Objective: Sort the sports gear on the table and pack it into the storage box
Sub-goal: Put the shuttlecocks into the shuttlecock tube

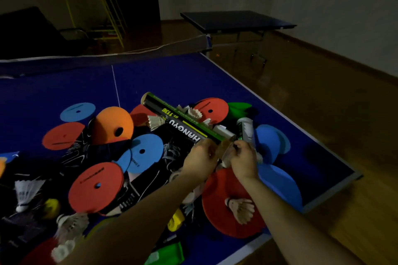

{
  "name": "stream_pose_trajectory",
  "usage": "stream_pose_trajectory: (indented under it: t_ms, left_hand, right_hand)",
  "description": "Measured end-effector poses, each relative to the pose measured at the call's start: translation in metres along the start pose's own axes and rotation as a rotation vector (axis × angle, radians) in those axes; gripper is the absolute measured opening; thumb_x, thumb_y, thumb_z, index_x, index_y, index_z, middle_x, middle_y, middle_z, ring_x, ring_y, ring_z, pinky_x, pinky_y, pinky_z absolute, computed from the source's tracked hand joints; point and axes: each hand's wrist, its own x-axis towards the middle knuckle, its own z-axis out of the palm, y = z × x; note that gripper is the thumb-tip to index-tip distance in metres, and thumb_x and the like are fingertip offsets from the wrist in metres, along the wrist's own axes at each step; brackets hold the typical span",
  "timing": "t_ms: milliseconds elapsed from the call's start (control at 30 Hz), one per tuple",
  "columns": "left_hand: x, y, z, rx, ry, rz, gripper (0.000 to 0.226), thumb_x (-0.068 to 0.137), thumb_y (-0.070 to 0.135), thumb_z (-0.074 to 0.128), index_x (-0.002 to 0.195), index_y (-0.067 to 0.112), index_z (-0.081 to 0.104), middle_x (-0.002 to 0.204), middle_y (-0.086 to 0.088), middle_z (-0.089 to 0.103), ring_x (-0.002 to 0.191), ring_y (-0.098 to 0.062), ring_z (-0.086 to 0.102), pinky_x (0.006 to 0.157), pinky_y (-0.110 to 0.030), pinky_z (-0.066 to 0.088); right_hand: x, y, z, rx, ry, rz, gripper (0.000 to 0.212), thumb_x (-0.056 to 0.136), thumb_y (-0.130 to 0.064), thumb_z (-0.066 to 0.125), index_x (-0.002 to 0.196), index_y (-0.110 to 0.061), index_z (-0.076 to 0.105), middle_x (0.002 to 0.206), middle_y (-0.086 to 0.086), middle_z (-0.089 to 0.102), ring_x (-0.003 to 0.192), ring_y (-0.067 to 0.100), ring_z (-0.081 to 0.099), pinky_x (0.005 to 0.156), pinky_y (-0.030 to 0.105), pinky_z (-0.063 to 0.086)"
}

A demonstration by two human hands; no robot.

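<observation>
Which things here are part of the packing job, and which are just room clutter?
Job:
left hand gripping the shuttlecock tube
right hand at the tube's near end
loose shuttlecock
orange disc
blue disc
red disc

Lying about:
second table
yellow frame
net

No storage box is in view.

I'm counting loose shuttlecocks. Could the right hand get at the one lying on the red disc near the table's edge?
Probably yes, once freed. The shuttlecock lies uncovered on the red disc, just below the right hand, which is busy at the tube.
</observation>
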Motion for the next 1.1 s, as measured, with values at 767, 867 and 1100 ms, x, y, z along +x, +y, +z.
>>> stream_pose_trajectory:
  t_ms: [767,867,1100]
  left_hand:
    - [0.159,0.014,0.067,0.029,-0.054,0.021,0.025,0.09,0.001,0.046,0.113,0.002,0.057,0.111,-0.014,0.061,0.099,-0.026,0.056,0.072,-0.024,0.037]
    - [0.152,0.022,0.061,-0.013,-0.056,-0.016,0.025,0.09,0.004,0.049,0.114,0.004,0.056,0.111,-0.014,0.061,0.099,-0.027,0.056,0.071,-0.023,0.035]
    - [0.13,0.04,0.028,-0.376,-0.008,-0.043,0.068,0.075,0.03,0.076,0.128,0.025,0.033,0.119,-0.003,0.053,0.104,-0.015,0.059,0.078,-0.024,0.056]
  right_hand:
    - [0.147,0.063,-0.011,-0.056,-0.159,0.422,0.044,0.081,-0.016,0.06,0.121,-0.006,0.043,0.108,0.016,0.06,0.091,0.033,0.061,0.072,0.041,0.055]
    - [0.136,0.046,-0.028,0.126,-0.079,0.362,0.037,0.079,-0.012,0.062,0.111,-0.009,0.044,0.103,0.014,0.062,0.082,0.027,0.06,0.066,0.035,0.051]
    - [0.103,-0.012,-0.044,0.434,-0.196,0.113,0.084,0.077,-0.006,0.073,0.145,-0.018,0.025,0.126,0.007,0.056,0.107,0.016,0.059,0.072,0.017,0.051]
